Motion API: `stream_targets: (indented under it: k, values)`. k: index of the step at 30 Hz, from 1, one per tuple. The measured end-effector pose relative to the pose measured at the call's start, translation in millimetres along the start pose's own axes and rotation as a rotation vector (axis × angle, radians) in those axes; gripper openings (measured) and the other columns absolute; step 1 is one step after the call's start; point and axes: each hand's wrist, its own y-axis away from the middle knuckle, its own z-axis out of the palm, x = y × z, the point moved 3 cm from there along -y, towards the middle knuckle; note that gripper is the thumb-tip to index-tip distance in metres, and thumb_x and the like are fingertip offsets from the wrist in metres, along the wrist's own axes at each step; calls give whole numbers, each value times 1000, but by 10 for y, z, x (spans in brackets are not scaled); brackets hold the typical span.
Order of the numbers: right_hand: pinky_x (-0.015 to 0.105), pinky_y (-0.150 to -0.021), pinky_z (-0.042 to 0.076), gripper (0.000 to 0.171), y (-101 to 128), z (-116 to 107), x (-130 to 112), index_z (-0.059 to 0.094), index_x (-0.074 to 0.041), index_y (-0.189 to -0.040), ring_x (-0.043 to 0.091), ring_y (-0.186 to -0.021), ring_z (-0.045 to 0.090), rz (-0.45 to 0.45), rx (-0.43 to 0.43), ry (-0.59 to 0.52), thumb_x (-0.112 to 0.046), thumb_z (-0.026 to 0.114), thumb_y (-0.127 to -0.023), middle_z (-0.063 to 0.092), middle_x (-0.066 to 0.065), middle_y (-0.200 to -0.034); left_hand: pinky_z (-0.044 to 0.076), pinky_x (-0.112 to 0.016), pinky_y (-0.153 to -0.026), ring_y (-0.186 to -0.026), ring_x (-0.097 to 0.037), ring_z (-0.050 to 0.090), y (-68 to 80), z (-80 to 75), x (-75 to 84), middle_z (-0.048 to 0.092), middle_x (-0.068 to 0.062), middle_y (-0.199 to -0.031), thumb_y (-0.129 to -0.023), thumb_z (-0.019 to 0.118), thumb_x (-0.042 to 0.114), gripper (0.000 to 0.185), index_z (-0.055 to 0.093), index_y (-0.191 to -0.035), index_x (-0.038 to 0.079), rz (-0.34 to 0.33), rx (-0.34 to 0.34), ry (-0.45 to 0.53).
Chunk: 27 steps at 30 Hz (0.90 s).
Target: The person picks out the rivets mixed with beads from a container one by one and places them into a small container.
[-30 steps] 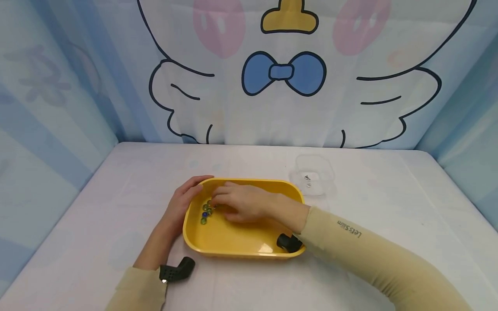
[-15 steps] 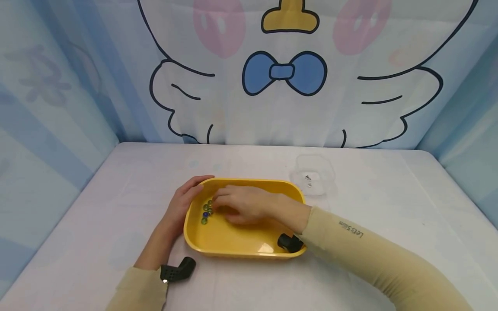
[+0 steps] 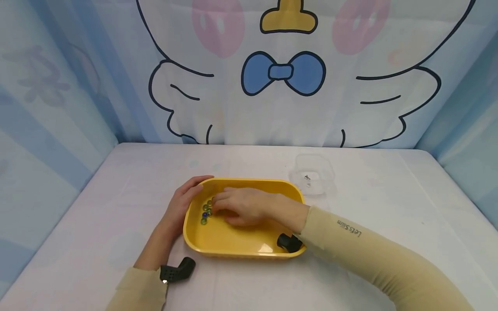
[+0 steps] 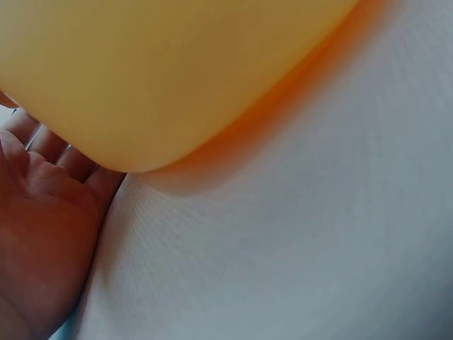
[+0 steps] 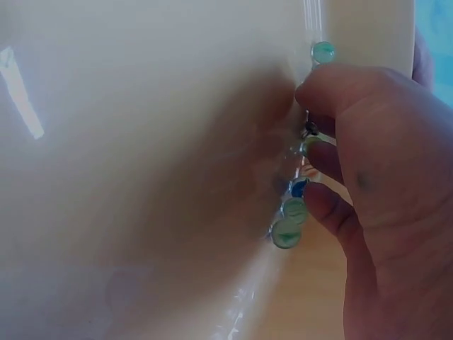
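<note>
A yellow tray [image 3: 241, 239] rests on the white-covered table. Near its left end lies a loose group of small glass marbles [image 3: 204, 221], green ones and a blue one among them. My left hand [image 3: 180, 205] holds the tray's left end, thumb at the rim and fingers along the outside of the far corner. In the left wrist view those fingers pass behind the tray. Inside the tray, my right hand [image 3: 243, 206] reaches to the marbles, fingers bent loosely. The right wrist view has its fingertips right at the row of marbles [image 5: 295, 210], thumb apart from the fingers; some marbles are partly hidden.
Behind the tray's right corner stands a clear plastic box [image 3: 328, 170] with small shiny pieces [image 3: 307, 177] in it. Black wrist cameras are on both arms; the right one [image 3: 289, 243] overlaps the tray's near right corner. A printed cloth [image 3: 284, 116] hangs behind the table.
My right hand has shifted very slightly toward the near side, its fingers still at the marbles. The left hand and the tray hold their places.
</note>
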Motion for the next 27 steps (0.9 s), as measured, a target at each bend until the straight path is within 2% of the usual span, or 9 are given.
stream_targets:
  k: [11, 14, 19, 27]
  values:
    - [21, -102, 43, 20, 8, -12, -20, 72, -12, -116, 16, -109, 57, 18, -17, 32, -16, 66, -98, 64, 2, -117, 41, -23, -105, -130, -22, 47, 0, 1, -2, 51, -6, -146, -108, 41, 27, 41, 51, -144, 10, -3, 2, 16]
    - [21, -103, 42, 22, 9, -22, -21, 71, -12, -119, 15, -110, 56, 21, 7, 30, -16, 66, -98, 64, 3, -119, 41, -23, -106, -130, -22, 47, 2, -1, 7, 51, -6, -146, -108, 41, 26, 41, 51, -144, 10, -2, 5, 4]
    - [21, -109, 35, 30, 4, -31, -19, 66, -10, -129, 15, -122, 53, -13, 47, 16, -17, 64, -99, 61, 3, -132, 41, -25, -107, -130, -22, 47, -5, -5, 13, 51, -6, -146, -108, 40, 25, 40, 51, -144, 11, -5, 6, -4]
    - [21, -108, 36, 30, -1, -16, -15, 67, -11, -130, 16, -121, 52, -25, 1, -1, -17, 63, -100, 62, 1, -132, 40, -25, -108, -132, -22, 47, -3, -3, 5, 50, -6, -147, -109, 40, 26, 41, 50, -145, 10, -4, -2, 0]
